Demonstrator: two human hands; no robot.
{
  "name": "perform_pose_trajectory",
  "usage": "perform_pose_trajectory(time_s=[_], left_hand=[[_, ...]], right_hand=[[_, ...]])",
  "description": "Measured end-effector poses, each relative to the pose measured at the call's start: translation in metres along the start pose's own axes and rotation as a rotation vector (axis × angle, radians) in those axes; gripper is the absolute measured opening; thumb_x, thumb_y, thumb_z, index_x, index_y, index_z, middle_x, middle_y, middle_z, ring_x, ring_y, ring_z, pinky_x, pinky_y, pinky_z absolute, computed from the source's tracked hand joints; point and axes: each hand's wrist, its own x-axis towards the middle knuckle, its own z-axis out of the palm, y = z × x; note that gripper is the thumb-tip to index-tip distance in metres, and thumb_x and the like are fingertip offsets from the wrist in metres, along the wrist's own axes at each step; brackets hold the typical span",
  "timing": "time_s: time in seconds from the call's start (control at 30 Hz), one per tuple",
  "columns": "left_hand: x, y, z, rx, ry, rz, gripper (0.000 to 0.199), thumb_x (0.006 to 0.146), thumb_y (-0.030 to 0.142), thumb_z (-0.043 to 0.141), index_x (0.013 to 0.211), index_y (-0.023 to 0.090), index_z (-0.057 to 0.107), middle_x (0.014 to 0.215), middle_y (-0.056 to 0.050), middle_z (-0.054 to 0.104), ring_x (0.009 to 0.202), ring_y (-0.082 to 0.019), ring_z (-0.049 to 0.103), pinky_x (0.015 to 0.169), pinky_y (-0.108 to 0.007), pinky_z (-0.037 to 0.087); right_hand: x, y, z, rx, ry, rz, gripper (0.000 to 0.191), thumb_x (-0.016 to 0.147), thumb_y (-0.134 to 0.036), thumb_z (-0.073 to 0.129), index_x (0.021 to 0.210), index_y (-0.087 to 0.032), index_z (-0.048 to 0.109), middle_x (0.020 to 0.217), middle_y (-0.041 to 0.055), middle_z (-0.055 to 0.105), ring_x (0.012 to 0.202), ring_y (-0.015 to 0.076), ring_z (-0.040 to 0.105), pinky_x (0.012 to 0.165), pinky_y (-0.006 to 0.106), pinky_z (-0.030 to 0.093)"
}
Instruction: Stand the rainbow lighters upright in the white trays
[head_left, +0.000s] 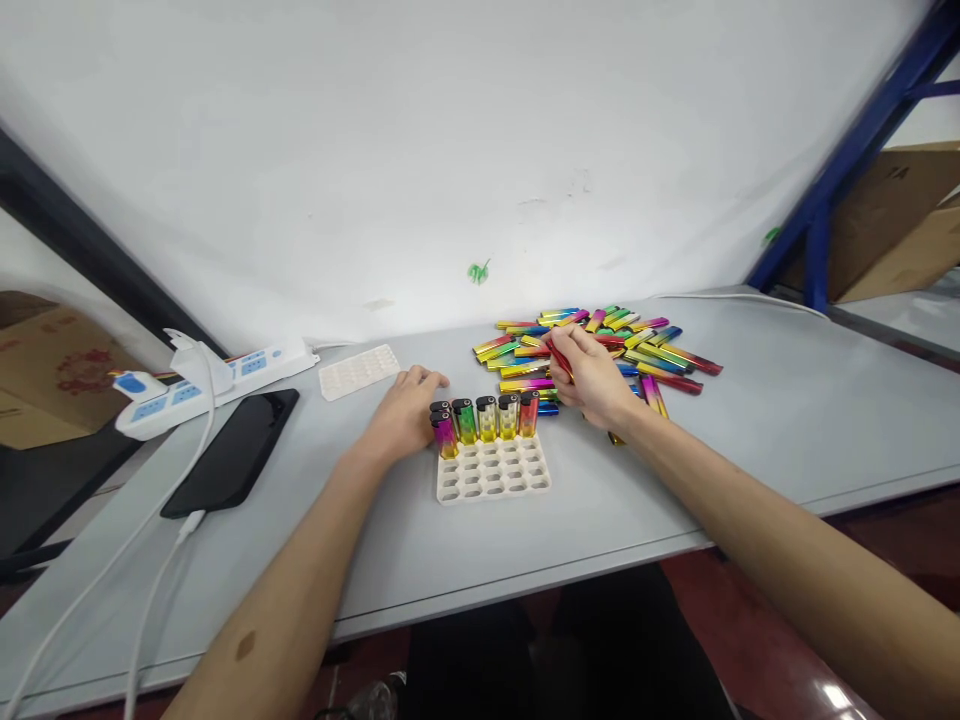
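A white tray (493, 486) with rows of oval slots lies near the middle of the table. Upright lighters with black tops stand in its back part, and a purple and yellow lighter (445, 436) stands in front of them at the left. My left hand (405, 410) rests on the table just left of the tray, fingers loosely apart and holding nothing visible. At the near left side of a pile of shiny coloured lighters (660, 362), my right hand (585, 375) is closed on a red lighter (559, 360), which its fingers partly cover.
Another white slotted tray (360, 372) lies farther back on the left. Beyond my left arm are a black phone (234, 455) with a white cable and a white power strip (217, 385). A white wall (450, 150) rises behind the table. Cardboard boxes (892, 220) stand at the right.
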Motion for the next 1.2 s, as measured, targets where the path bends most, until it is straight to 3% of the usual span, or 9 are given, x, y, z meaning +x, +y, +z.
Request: perform_pose_trajectory(time_s=[0.27,0.57,1.2], left_hand=[[-0.0004,0.0015,-0.0012,-0.002,0.001,0.001,0.047,0.080,0.021,0.060,0.127,0.015,0.057,0.126,-0.014,0.053,0.119,-0.033,0.051,0.103,-0.045,0.046],[-0.0013,0.0001,-0.0005,0.002,-0.007,0.002,0.051,0.079,0.019,0.059,0.129,0.015,0.055,0.127,-0.015,0.052,0.119,-0.032,0.050,0.103,-0.045,0.046],[-0.0017,-0.0008,-0.0008,-0.016,0.003,0.024,0.052,0.074,0.021,0.062,0.126,0.020,0.055,0.124,-0.013,0.053,0.118,-0.033,0.052,0.101,-0.047,0.048]], right_hand=[[0.0018,0.0061,-0.0009,-0.159,-0.014,-0.061,0.047,0.089,-0.066,0.059,0.083,-0.019,0.058,0.053,-0.0076,0.038,0.041,0.0059,0.025,0.037,0.020,0.018],[-0.0008,0.0064,0.0004,-0.173,-0.030,-0.157,0.045,0.092,-0.069,0.051,0.087,-0.024,0.051,0.053,-0.0069,0.046,0.040,0.0109,0.041,0.035,0.023,0.034],[-0.0014,0.0065,0.0013,-0.151,-0.086,-0.104,0.056,0.090,-0.075,0.047,0.083,-0.021,0.058,0.055,-0.0049,0.044,0.041,0.0111,0.040,0.039,0.025,0.032]])
